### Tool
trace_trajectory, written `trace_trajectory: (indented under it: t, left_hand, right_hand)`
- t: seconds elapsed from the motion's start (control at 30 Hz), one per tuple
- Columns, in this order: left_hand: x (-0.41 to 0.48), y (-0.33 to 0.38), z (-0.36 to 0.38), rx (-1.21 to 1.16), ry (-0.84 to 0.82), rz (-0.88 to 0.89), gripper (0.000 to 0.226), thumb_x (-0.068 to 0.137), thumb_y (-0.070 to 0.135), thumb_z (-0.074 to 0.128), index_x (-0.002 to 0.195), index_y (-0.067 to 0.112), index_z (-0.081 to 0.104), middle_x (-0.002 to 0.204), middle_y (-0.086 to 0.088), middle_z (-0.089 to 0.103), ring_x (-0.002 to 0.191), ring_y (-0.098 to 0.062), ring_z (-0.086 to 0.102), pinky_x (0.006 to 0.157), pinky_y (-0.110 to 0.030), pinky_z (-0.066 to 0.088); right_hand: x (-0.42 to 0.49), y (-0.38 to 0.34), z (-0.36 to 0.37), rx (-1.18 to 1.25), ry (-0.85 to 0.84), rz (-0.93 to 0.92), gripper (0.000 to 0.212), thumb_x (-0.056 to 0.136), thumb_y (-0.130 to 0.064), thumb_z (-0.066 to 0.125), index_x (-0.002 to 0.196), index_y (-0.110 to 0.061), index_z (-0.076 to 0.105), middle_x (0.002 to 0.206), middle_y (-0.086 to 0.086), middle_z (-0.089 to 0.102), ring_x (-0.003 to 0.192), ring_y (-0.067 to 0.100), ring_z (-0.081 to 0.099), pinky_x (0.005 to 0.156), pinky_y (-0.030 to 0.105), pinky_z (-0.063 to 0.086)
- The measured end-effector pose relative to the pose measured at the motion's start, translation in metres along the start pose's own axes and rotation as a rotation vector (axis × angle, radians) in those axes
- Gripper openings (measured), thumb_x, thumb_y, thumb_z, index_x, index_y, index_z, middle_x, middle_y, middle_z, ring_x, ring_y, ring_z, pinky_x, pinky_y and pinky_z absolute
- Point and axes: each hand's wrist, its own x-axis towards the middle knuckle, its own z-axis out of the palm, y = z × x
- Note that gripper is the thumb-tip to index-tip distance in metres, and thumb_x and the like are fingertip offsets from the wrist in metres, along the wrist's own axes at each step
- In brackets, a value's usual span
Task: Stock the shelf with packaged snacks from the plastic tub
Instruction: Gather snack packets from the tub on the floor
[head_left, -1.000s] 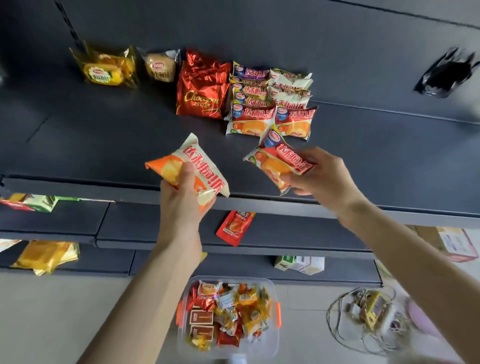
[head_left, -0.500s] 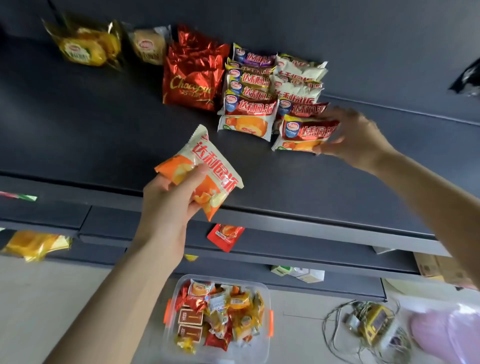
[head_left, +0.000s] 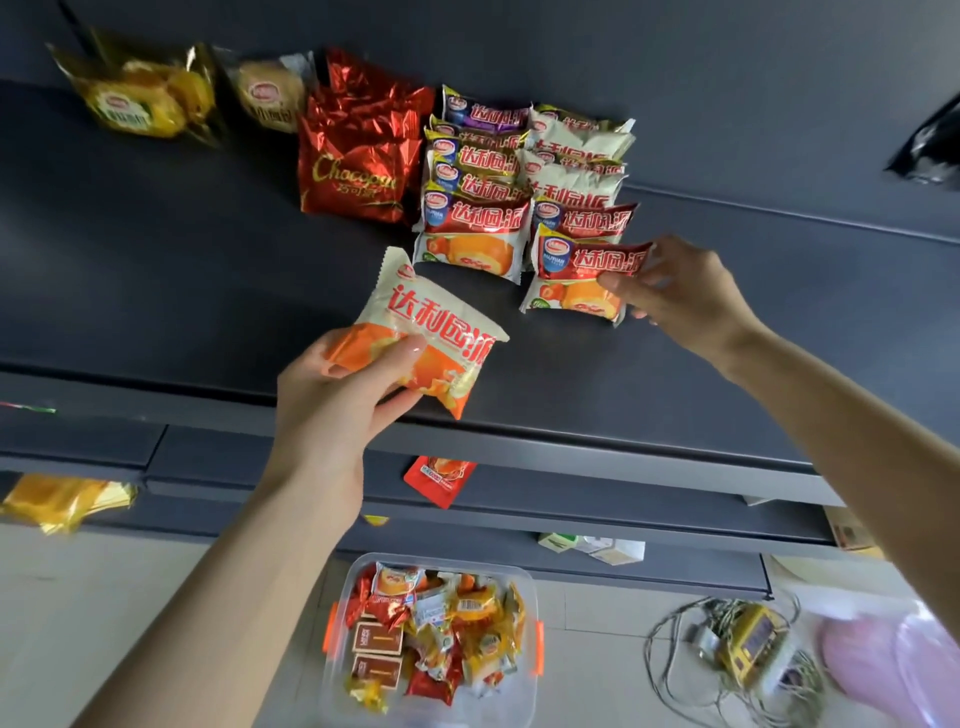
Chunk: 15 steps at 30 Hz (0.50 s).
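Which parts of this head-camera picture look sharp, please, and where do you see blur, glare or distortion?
Head view: the cream-and-orange packet in the left hand and the red packet the right hand pinches are sharp; the red foil bag glints; the cable bundle and pink object at lower right are smeared; the shelf edge looks slightly bowed.

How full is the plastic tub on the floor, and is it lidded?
Uncovered and nearly full: the plastic tub has no lid on it, and mixed snack packets are heaped inside close to its rim.
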Motion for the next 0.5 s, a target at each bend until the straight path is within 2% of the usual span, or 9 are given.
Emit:
trace_trajectory:
  t: [0.13, 0.23, 0.3, 0.37, 0.4, 0.43, 0.5]
  left_hand:
    - [0.005, 0.000, 0.003, -0.021, -0.023, 0.028, 0.035, 0.081, 0.006, 0.071, 0.113, 0.013, 0.060, 0.110, -0.006, 0.069, 0.096, -0.019, 0.071, 0.072, -0.028, 0.059]
    - [0.012, 0.000, 0.007, 0.004, -0.084, 0.063, 0.037, 0.084, 0.003, 0.068, 0.118, 0.014, 0.060, 0.113, -0.006, 0.068, 0.100, -0.020, 0.069, 0.074, -0.030, 0.059]
    - [0.019, 0.000, 0.010, 0.019, -0.111, 0.081, 0.036, 0.085, 0.002, 0.065, 0.119, 0.013, 0.060, 0.114, -0.007, 0.068, 0.102, -0.020, 0.069, 0.075, -0.029, 0.059]
    - [0.026, 0.001, 0.013, -0.001, -0.138, 0.090, 0.035, 0.087, 0.001, 0.063, 0.119, 0.011, 0.058, 0.115, -0.009, 0.067, 0.103, -0.020, 0.068, 0.076, -0.030, 0.058]
    - [0.029, 0.002, 0.013, -0.014, -0.151, 0.094, 0.034, 0.087, 0.000, 0.063, 0.120, 0.010, 0.058, 0.116, -0.009, 0.067, 0.104, -0.020, 0.068, 0.078, -0.031, 0.058]
    - [0.031, 0.003, 0.014, -0.021, -0.161, 0.100, 0.034, 0.088, 0.000, 0.062, 0.120, 0.009, 0.057, 0.116, -0.010, 0.066, 0.105, -0.021, 0.067, 0.079, -0.031, 0.058]
    - [0.035, 0.005, 0.014, -0.026, -0.184, 0.115, 0.033, 0.088, -0.001, 0.061, 0.120, 0.009, 0.057, 0.116, -0.010, 0.066, 0.106, -0.021, 0.067, 0.079, -0.032, 0.058]
  right_hand:
    - [-0.002, 0.001, 0.002, 0.005, 0.012, -0.021, 0.026, 0.080, -0.042, 0.072, 0.081, -0.028, 0.049, 0.077, -0.011, 0.061, 0.070, 0.008, 0.058, 0.068, 0.027, 0.043]
    - [-0.005, 0.004, 0.005, 0.037, 0.067, -0.006, 0.039, 0.080, -0.041, 0.072, 0.103, -0.020, 0.050, 0.094, -0.008, 0.061, 0.084, 0.012, 0.058, 0.072, 0.026, 0.044]
    - [-0.014, 0.005, 0.011, 0.064, 0.242, -0.015, 0.047, 0.080, -0.041, 0.072, 0.114, -0.017, 0.051, 0.109, 0.002, 0.060, 0.086, 0.010, 0.056, 0.073, 0.018, 0.044]
    - [-0.033, -0.002, 0.020, 0.086, 0.451, -0.080, 0.032, 0.083, -0.036, 0.070, 0.105, -0.019, 0.054, 0.102, 0.006, 0.061, 0.073, 0.003, 0.053, 0.065, 0.008, 0.038]
    - [-0.044, -0.007, 0.027, 0.120, 0.489, -0.119, 0.021, 0.085, -0.032, 0.069, 0.097, -0.021, 0.055, 0.093, 0.004, 0.062, 0.068, 0.002, 0.052, 0.062, 0.007, 0.037]
    - [-0.054, -0.012, 0.034, 0.169, 0.458, -0.145, 0.014, 0.086, -0.029, 0.068, 0.090, -0.023, 0.056, 0.084, -0.001, 0.063, 0.064, 0.000, 0.053, 0.061, 0.007, 0.037]
    - [-0.069, -0.023, 0.052, 0.273, 0.253, -0.145, 0.006, 0.087, -0.029, 0.067, 0.085, -0.027, 0.061, 0.077, -0.013, 0.066, 0.065, -0.001, 0.058, 0.065, 0.011, 0.044]
